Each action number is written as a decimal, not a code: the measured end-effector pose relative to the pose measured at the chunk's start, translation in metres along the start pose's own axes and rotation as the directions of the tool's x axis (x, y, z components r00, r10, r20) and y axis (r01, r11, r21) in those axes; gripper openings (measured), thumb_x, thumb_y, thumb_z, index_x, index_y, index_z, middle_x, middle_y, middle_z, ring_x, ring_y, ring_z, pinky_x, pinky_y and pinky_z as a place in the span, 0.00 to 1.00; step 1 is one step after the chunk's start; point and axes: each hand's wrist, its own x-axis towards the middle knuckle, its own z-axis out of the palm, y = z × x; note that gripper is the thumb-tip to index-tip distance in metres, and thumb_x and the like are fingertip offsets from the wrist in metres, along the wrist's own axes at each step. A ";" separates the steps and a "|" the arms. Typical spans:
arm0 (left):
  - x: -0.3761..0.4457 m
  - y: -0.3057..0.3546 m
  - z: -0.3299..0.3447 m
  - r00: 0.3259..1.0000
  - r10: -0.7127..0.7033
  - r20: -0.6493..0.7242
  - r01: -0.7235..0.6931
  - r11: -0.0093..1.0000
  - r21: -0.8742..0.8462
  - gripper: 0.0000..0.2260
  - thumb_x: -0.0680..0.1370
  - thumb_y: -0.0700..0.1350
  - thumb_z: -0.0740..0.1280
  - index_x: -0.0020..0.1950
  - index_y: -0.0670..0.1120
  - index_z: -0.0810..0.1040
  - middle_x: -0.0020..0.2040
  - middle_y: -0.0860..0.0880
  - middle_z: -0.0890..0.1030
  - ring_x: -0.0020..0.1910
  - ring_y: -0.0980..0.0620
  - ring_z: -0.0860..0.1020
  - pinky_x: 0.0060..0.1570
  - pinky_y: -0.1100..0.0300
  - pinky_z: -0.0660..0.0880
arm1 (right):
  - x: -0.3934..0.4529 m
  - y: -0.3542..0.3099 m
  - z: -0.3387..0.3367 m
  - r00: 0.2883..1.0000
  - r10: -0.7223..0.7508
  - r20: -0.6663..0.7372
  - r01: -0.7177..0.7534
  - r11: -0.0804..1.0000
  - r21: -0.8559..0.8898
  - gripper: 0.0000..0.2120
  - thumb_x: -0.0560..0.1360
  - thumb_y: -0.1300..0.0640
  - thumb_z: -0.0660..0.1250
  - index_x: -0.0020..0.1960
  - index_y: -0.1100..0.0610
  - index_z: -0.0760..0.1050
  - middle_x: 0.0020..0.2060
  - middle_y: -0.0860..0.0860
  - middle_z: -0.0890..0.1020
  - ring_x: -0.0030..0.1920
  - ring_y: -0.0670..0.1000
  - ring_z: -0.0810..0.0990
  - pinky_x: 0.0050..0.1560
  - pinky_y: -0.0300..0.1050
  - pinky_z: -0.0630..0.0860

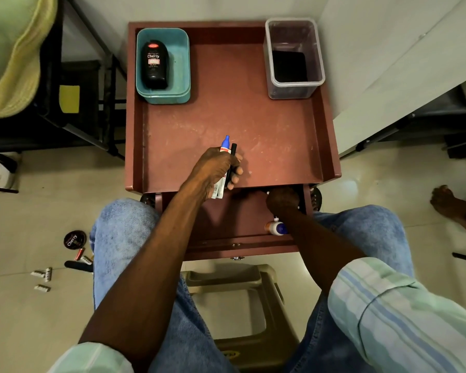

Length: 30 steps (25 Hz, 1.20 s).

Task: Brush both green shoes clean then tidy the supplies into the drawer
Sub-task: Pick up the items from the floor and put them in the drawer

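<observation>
While reaching into open drawer [221,224], right hand [282,199] grip unclear; left hand [216,168] clutching blue-capped tube [224,149] and black stick [232,160].

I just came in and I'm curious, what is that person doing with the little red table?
A person sits at a small red table with its drawer pulled open. The left hand grips a blue-capped tube and a black stick above the tabletop. The right hand reaches into the drawer, where a small blue and white bottle lies. A black polish bottle sits in a teal tub. More supplies lie on the floor.
</observation>
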 end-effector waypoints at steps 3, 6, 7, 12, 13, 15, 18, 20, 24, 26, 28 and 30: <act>0.000 0.001 0.000 1.000 -0.001 -0.006 0.001 1.000 0.000 0.06 0.77 0.34 0.61 0.50 0.39 0.75 0.32 0.44 0.77 0.23 0.50 0.72 0.22 0.62 0.69 | -0.009 0.004 -0.007 0.999 0.043 0.031 -0.045 0.994 0.096 0.14 0.79 0.54 0.61 0.59 0.60 0.77 0.57 0.57 0.79 0.60 0.58 0.77 0.58 0.48 0.74; -0.002 0.002 -0.001 1.000 -0.004 -0.017 0.004 1.000 -0.012 0.06 0.77 0.34 0.61 0.51 0.40 0.75 0.33 0.44 0.77 0.23 0.51 0.72 0.23 0.63 0.69 | -0.005 0.003 -0.015 0.986 0.079 0.148 -0.125 0.932 0.339 0.09 0.78 0.53 0.65 0.48 0.59 0.77 0.47 0.56 0.78 0.49 0.54 0.78 0.51 0.46 0.75; -0.002 0.003 -0.001 1.000 -0.003 -0.023 0.003 1.000 -0.015 0.06 0.77 0.34 0.61 0.51 0.40 0.75 0.33 0.44 0.77 0.23 0.51 0.72 0.23 0.63 0.68 | -0.004 -0.002 -0.019 0.973 0.089 0.212 -0.178 0.873 0.453 0.10 0.79 0.55 0.63 0.42 0.59 0.74 0.41 0.55 0.76 0.41 0.52 0.76 0.44 0.44 0.74; -0.004 0.004 -0.002 0.999 0.001 -0.044 -0.002 1.000 -0.022 0.06 0.77 0.34 0.60 0.52 0.39 0.75 0.33 0.44 0.76 0.23 0.51 0.72 0.22 0.64 0.68 | -0.009 -0.003 -0.029 0.887 0.034 0.461 -0.371 0.647 0.666 0.11 0.81 0.60 0.59 0.40 0.59 0.72 0.35 0.53 0.74 0.33 0.49 0.75 0.36 0.39 0.71; -0.004 0.004 -0.002 0.999 0.000 -0.047 -0.002 1.000 -0.029 0.07 0.77 0.34 0.60 0.52 0.38 0.75 0.33 0.44 0.76 0.24 0.51 0.72 0.22 0.64 0.68 | -0.011 -0.002 -0.030 0.879 0.035 0.475 -0.385 0.640 0.665 0.09 0.80 0.60 0.63 0.41 0.59 0.73 0.35 0.52 0.74 0.34 0.49 0.73 0.36 0.40 0.71; -0.004 0.003 -0.002 0.999 -0.001 -0.046 0.000 0.999 -0.032 0.07 0.77 0.34 0.60 0.52 0.38 0.75 0.33 0.44 0.77 0.24 0.51 0.72 0.22 0.63 0.69 | -0.008 0.002 -0.027 0.887 0.028 0.460 -0.365 0.653 0.664 0.05 0.77 0.58 0.67 0.44 0.59 0.74 0.32 0.50 0.70 0.32 0.47 0.66 0.31 0.39 0.67; -0.004 0.004 -0.002 0.999 -0.008 -0.040 0.007 0.999 -0.039 0.07 0.77 0.34 0.60 0.52 0.39 0.75 0.33 0.44 0.77 0.24 0.51 0.72 0.23 0.63 0.68 | -0.006 -0.001 -0.025 0.891 -0.053 0.451 -0.342 0.575 0.743 0.05 0.79 0.59 0.63 0.45 0.58 0.76 0.27 0.49 0.73 0.29 0.46 0.65 0.28 0.37 0.65; -0.003 0.003 -0.002 0.999 -0.017 -0.042 0.015 0.999 -0.051 0.07 0.77 0.34 0.60 0.52 0.39 0.75 0.33 0.44 0.77 0.24 0.50 0.72 0.23 0.63 0.68 | -0.007 -0.005 -0.022 0.913 -0.044 0.406 -0.303 0.592 0.747 0.09 0.79 0.59 0.65 0.40 0.56 0.73 0.25 0.48 0.74 0.29 0.45 0.66 0.26 0.34 0.65; -0.002 0.003 -0.001 0.999 -0.015 -0.046 0.013 0.998 -0.059 0.06 0.77 0.34 0.60 0.51 0.39 0.75 0.33 0.44 0.77 0.24 0.51 0.72 0.23 0.63 0.69 | -0.001 0.000 -0.007 0.988 -0.074 0.133 -0.011 0.838 0.546 0.17 0.76 0.58 0.70 0.33 0.51 0.66 0.32 0.47 0.69 0.34 0.44 0.68 0.38 0.37 0.70; -0.002 0.003 -0.001 0.999 -0.012 -0.047 0.010 0.998 -0.054 0.06 0.77 0.34 0.60 0.50 0.39 0.75 0.33 0.44 0.77 0.24 0.51 0.72 0.23 0.63 0.69 | 0.001 0.005 0.003 0.993 -0.112 0.038 0.090 0.925 0.369 0.07 0.75 0.59 0.70 0.41 0.56 0.73 0.40 0.53 0.76 0.46 0.53 0.76 0.56 0.46 0.73; -0.001 0.003 -0.001 0.999 -0.014 -0.052 0.011 0.998 -0.056 0.06 0.77 0.34 0.61 0.50 0.39 0.75 0.33 0.44 0.77 0.23 0.51 0.72 0.23 0.63 0.69 | 0.003 0.007 0.011 0.987 -0.153 -0.041 0.159 0.961 0.228 0.17 0.75 0.59 0.70 0.61 0.64 0.74 0.59 0.61 0.77 0.62 0.60 0.74 0.66 0.47 0.68; 0.000 0.002 -0.001 0.999 -0.013 -0.051 0.010 0.998 -0.062 0.07 0.76 0.34 0.61 0.51 0.39 0.75 0.33 0.44 0.77 0.24 0.51 0.72 0.23 0.62 0.69 | -0.001 0.005 0.010 0.987 -0.148 -0.060 0.157 0.969 0.193 0.22 0.76 0.59 0.69 0.67 0.66 0.70 0.64 0.62 0.74 0.64 0.62 0.73 0.64 0.48 0.69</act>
